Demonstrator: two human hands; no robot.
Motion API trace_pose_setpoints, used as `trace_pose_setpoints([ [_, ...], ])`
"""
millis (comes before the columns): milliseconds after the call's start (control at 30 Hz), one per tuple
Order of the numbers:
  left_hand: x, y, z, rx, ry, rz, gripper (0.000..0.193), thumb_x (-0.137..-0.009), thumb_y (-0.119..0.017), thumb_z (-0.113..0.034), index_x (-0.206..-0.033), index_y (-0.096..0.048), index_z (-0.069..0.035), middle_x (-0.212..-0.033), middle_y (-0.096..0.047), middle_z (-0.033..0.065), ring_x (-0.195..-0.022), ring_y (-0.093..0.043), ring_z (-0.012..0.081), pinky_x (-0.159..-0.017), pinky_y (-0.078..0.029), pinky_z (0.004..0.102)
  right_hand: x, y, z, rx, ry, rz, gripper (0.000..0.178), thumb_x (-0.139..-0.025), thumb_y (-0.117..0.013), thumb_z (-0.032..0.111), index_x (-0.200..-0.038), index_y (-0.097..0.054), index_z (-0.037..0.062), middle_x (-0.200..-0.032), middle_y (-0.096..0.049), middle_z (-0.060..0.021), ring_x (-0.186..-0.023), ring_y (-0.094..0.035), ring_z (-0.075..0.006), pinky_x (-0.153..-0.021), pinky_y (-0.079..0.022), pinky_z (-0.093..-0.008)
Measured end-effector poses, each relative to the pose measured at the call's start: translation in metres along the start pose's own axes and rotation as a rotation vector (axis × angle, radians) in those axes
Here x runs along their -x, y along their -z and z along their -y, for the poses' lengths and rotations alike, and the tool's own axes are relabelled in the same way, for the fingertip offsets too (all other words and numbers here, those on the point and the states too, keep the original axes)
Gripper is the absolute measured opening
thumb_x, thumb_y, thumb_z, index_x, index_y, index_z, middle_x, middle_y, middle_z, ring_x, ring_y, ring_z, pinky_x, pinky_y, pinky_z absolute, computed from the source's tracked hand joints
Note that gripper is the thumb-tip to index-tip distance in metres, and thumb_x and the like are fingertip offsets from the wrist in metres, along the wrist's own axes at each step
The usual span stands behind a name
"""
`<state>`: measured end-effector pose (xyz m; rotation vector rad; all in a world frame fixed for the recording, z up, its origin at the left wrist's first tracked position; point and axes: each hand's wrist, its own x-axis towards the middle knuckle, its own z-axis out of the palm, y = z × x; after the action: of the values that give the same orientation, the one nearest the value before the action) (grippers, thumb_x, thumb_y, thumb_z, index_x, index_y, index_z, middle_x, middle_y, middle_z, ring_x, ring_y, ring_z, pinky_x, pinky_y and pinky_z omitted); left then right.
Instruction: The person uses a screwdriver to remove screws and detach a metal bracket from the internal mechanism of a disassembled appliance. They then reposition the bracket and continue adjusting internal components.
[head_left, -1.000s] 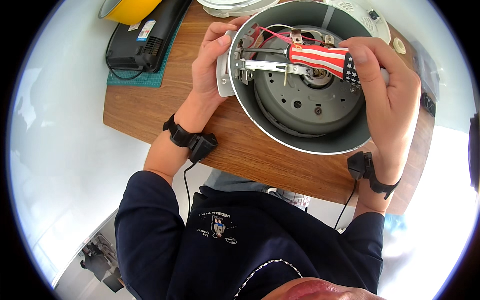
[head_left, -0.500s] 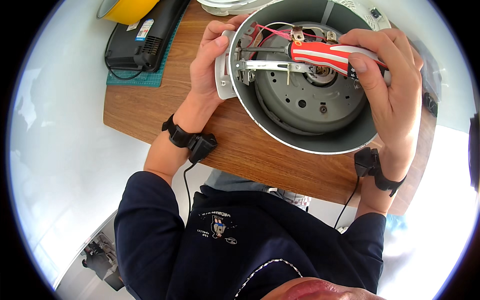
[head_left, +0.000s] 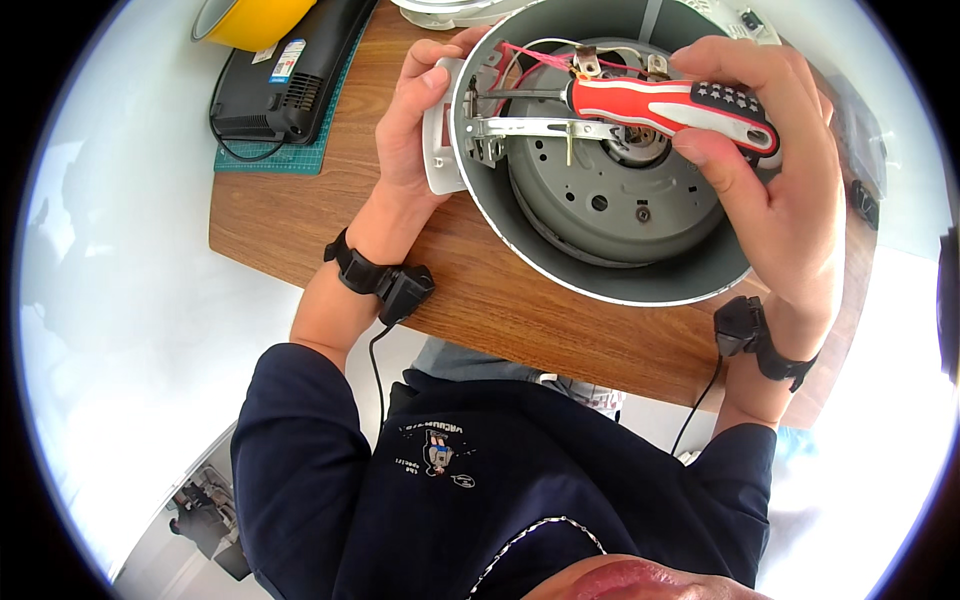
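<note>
White walls and bright light surround a wood-grain counter (head_left: 300,215), where we see a yellow container (head_left: 258,22) atop a black appliance (head_left: 262,100) on a green mat (head_left: 230,158) at far left. Wood grain shows between the mat and the left hand (head_left: 410,125), and in a strip along the near edge, below a round grey metal housing (head_left: 640,285). We find the hands apart: the left grips a white side piece (head_left: 437,165) on the housing, while the right (head_left: 800,190) clasps a red-handled screwdriver (head_left: 640,100) over its opening, shaft pointing left toward metal fittings (head_left: 485,130) inside the wall.
</note>
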<state>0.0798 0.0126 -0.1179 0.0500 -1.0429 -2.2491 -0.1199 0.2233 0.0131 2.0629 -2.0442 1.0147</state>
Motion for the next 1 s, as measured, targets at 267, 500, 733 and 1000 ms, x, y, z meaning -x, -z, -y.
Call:
trace_pose_setpoints([
  [267, 0.004, 0.008, -0.007, -0.056, -0.032, 0.023, 0.028, -0.101, -0.053, -0.024, -0.125, -0.062, -0.012, -0.152, -0.051, 0.0121, -0.138, -0.051, 0.0306, -0.115, -0.044, 0.0507, 0.005, -0.016, -0.001, -0.235, -0.153, -0.094, 0.035, -0.092, -0.074, 0.014, -0.126, -0.067, 0.0061, -0.108, -0.071, -0.0053, -0.1, -0.063, -0.0139, -0.09, -0.05, -0.03],
  [500, 0.001, 0.01, -0.006, -0.066, -0.031, -0.009, 0.028, -0.101, -0.054, -0.024, -0.125, -0.061, -0.011, -0.154, -0.048, 0.0134, -0.138, -0.051, 0.0318, -0.115, -0.044, 0.0521, -0.006, 0.006, 0.005, 0.359, -0.089, 0.015, 0.038, -0.096, -0.071, 0.014, -0.127, -0.058, -0.0037, -0.101, -0.065, -0.0097, -0.093, -0.064, -0.0173, -0.086, -0.052, -0.0272],
  [733, -0.001, 0.011, -0.005, -0.05, -0.031, 0.025, 0.027, -0.101, -0.055, -0.024, -0.125, -0.06, -0.011, -0.154, -0.047, 0.0141, -0.139, -0.05, 0.0321, -0.115, -0.044, 0.0546, 0.002, -0.014, 0.001, -0.235, -0.257, -0.106, 0.037, -0.094, -0.075, 0.013, -0.128, -0.065, 0.0044, -0.096, -0.066, -0.0023, -0.087, -0.06, -0.0076, -0.079, -0.048, -0.0208],
  [1000, -0.005, -0.012, -0.001, 0.03, -0.123, -0.002, 0.017, -0.1, -0.06, -0.015, -0.115, -0.06, -0.007, -0.14, -0.056, 0.019, -0.122, -0.062, 0.031, -0.106, -0.051, 0.0444, 0.006, -0.018, -0.001, -0.417, -0.215, -0.146, 0.047, -0.086, -0.08, 0.002, -0.13, -0.063, 0.0047, -0.108, -0.07, -0.0059, -0.104, -0.064, -0.0106, -0.094, -0.053, -0.0236],
])
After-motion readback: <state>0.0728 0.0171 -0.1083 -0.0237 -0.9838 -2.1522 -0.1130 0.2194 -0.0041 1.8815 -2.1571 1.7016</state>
